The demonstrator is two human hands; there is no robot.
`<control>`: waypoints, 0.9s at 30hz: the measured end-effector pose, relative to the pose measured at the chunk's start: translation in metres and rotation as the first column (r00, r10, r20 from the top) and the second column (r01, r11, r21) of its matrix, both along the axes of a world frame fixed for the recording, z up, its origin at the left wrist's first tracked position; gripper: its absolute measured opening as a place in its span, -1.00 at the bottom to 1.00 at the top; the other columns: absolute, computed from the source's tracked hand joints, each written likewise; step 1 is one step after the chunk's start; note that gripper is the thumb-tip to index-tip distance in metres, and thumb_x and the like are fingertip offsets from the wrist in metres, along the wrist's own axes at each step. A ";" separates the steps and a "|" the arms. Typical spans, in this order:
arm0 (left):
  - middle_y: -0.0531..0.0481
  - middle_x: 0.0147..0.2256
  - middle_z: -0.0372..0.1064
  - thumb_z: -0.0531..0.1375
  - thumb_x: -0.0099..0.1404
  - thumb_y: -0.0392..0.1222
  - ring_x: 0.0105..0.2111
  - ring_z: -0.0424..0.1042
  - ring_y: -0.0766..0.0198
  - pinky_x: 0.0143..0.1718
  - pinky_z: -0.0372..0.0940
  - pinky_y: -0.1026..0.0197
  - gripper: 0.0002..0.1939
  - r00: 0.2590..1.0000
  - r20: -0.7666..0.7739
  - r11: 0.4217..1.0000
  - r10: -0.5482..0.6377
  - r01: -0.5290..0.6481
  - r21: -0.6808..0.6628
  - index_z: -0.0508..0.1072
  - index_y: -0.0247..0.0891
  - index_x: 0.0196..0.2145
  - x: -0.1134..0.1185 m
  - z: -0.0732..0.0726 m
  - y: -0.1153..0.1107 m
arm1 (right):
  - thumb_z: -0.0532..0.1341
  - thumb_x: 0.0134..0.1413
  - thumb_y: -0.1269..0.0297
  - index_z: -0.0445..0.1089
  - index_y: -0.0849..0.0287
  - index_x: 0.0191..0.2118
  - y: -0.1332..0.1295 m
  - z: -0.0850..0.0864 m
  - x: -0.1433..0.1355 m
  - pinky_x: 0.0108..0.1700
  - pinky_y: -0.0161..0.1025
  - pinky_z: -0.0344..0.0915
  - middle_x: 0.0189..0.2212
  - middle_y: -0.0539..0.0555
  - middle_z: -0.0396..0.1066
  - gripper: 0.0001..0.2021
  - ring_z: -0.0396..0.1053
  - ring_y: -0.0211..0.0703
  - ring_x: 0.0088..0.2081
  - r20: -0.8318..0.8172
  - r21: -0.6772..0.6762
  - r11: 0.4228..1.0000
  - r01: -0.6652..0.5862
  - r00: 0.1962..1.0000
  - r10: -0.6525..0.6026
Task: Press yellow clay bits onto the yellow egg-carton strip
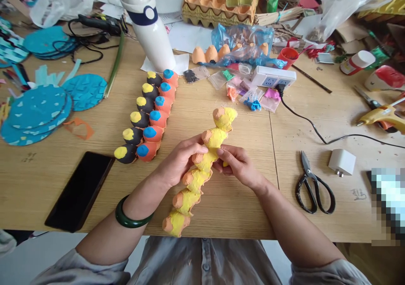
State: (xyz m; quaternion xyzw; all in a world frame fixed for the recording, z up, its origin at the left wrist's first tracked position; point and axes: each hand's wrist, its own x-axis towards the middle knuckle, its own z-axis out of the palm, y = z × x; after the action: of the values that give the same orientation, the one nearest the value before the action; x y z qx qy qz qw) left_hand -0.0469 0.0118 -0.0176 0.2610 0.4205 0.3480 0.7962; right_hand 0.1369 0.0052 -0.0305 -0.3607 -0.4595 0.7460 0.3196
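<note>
A strip of egg carton cups (196, 178), coated in yellow with bare orange tips, slants up and away from me above the table's front edge. My left hand (182, 158) grips its middle from the left, thumb on the yellow coat. At the strip's right side, my right hand (236, 162) is closed, thumb and finger pinched against the yellow edge. A small yellow lump (225, 164) shows at its fingers. To the left stand two finished-looking rows, black cups with yellow tips (135, 119) and red cups with blue tips (155, 120).
A phone (80, 192) lies front left, and black-handled scissors (311, 183) lie right beside a white charger (342, 161). Behind are a white bottle (152, 36), a power strip (274, 77) with its cable, small clay bags (249, 93), egg trays (218, 6) and a glue gun (381, 114).
</note>
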 end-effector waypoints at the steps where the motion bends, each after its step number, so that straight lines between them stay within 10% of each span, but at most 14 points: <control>1: -0.02 -0.40 0.52 0.28 0.14 -0.17 -0.34 0.54 0.04 -0.34 0.39 0.13 -0.76 1.000 0.011 0.999 -0.027 0.026 0.044 0.61 -0.11 -0.20 0.000 0.002 0.001 | 0.22 0.27 -0.07 0.26 0.16 -0.42 0.001 0.001 0.001 -0.56 -0.32 -0.11 -0.56 -0.08 0.22 -0.60 0.01 -0.38 -0.57 -0.012 -0.014 1.000 0.007 1.000 -0.007; 8: -0.01 -0.33 0.54 0.24 0.15 -0.21 -0.38 0.50 0.17 -0.34 0.36 0.20 -0.67 1.000 0.015 0.997 -0.017 0.016 0.071 0.60 -0.14 -0.10 -0.002 0.004 0.003 | 0.26 0.22 0.00 0.28 0.16 -0.44 0.006 0.000 0.005 -0.58 -0.33 -0.14 -0.58 -0.09 0.23 -0.64 -0.03 -0.40 -0.60 -0.025 -0.104 0.993 0.050 0.998 -0.052; 13: 0.03 -0.40 0.49 0.26 0.08 -0.23 -0.47 0.37 0.25 -0.46 0.29 0.25 -0.68 0.996 -0.017 0.996 0.085 -0.085 0.025 0.62 -0.15 -0.16 -0.002 0.003 0.007 | 0.29 0.08 0.22 0.44 0.19 -0.31 0.014 -0.008 0.009 -0.55 -0.36 0.03 -0.41 -0.03 0.32 -0.86 0.10 -0.37 -0.51 -0.052 -0.139 0.942 0.306 0.947 -0.316; 20: 0.04 -0.41 0.48 0.25 0.08 -0.26 -0.45 0.38 0.25 -0.44 0.33 0.25 -0.69 0.989 -0.035 0.989 0.144 -0.142 0.044 0.60 -0.18 -0.18 -0.001 -0.003 0.011 | 0.35 -0.06 0.45 0.51 0.18 -0.20 0.023 -0.021 0.013 -0.01 -0.17 0.49 -0.24 0.06 0.54 -0.78 0.50 -0.20 -0.20 -0.196 -0.214 0.905 0.368 0.891 -0.409; 24: 0.05 -0.42 0.48 0.25 0.10 -0.24 -0.44 0.39 0.25 -0.43 0.35 0.26 -0.75 0.982 -0.020 0.982 0.186 -0.185 0.043 0.60 -0.17 -0.22 -0.001 -0.006 0.012 | 0.41 0.02 0.29 0.49 0.19 -0.19 0.026 -0.025 0.014 -0.26 -0.24 0.55 -0.23 0.08 0.57 -0.78 0.51 -0.24 -0.32 -0.169 -0.186 0.886 0.424 0.875 -0.454; 27: 0.03 -0.39 0.51 0.26 0.14 -0.22 -0.40 0.43 0.24 -0.41 0.36 0.27 -0.73 0.981 0.002 0.980 0.192 -0.192 0.062 0.62 -0.18 -0.18 -0.001 -0.007 0.012 | 0.38 0.12 0.10 0.47 0.19 -0.17 0.026 -0.026 0.016 -0.65 -0.41 0.20 -0.46 -0.04 0.47 -0.72 0.18 -0.41 -0.64 -0.079 -0.093 0.884 0.458 0.882 -0.465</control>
State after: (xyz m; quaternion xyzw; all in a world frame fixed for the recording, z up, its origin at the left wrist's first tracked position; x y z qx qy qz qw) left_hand -0.0480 0.0236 -0.0250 0.2445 0.4344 0.4354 0.7496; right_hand 0.1526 0.0315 -0.0563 -0.4335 -0.3168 0.6815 0.4972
